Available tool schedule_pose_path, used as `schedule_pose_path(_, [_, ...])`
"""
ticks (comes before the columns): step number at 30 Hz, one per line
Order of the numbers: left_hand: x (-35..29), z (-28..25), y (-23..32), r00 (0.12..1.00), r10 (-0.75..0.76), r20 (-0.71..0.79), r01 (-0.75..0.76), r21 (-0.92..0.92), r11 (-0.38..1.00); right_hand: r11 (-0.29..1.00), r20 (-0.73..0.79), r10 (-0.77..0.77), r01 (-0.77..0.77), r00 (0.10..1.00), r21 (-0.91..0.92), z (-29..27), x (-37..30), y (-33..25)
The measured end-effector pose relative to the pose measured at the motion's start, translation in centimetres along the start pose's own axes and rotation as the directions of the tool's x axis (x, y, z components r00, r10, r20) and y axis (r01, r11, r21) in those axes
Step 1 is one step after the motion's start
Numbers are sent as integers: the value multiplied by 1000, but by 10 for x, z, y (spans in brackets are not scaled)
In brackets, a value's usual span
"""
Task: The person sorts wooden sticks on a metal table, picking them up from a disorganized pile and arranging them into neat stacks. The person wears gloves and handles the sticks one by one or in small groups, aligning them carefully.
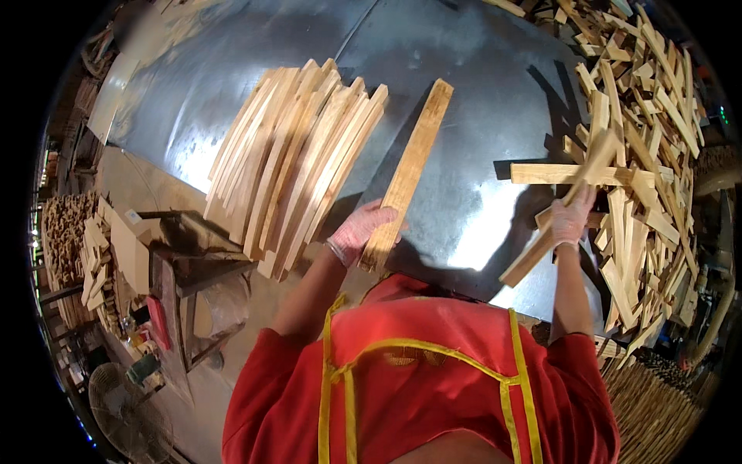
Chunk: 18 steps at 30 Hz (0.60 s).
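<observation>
My left hand (pixel 365 230), in a pale thin glove, is closed around the near end of a long wooden slat (pixel 417 151) that slants away over the metal table. Just left of it, a row of similar wooden slats (pixel 297 155) lies side by side, jutting over the table's near edge. My right hand (pixel 572 216), gloved too, grips a second wooden strip (pixel 533 254), whose upper part is smeared by motion. That strip is at the edge of a big heap of loose wood pieces (pixel 641 209), in front of a slat (pixel 580 174) lying crosswise.
The shiny metal table (pixel 479 100) spreads out ahead. At lower left are a wooden stand (pixel 174 286), a fan (pixel 127 414) and stacked wood (pixel 69 240). A pile of thin sticks (pixel 657 410) lies at lower right.
</observation>
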<state>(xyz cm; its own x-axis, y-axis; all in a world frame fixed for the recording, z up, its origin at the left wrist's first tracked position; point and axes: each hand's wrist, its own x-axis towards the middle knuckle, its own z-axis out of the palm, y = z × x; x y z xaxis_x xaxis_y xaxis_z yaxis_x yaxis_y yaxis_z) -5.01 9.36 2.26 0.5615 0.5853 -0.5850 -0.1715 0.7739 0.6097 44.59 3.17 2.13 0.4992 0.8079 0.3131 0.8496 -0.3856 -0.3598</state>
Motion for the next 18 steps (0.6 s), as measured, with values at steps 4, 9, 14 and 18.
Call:
schedule_pose_path(4, [-12,-3,12,998,48,-44,-44,89,995,936,128,-64,15,990,351,45,-43,-95])
schedule_pose_path(9, [-22,17,37,988,133,-73,-126,94,988,971,582,-158,19,798,237,27,-67,-231])
schedule_pose_path(14, [-5,43,30,995,97,6,-96,237,967,270,677,-628,-708,384,652,46,-178,-231])
schedule_pose_path(18, [20,76,22,965,203,164,-233,192,953,237,725,-441,-710,529,663,-32,-90,-229])
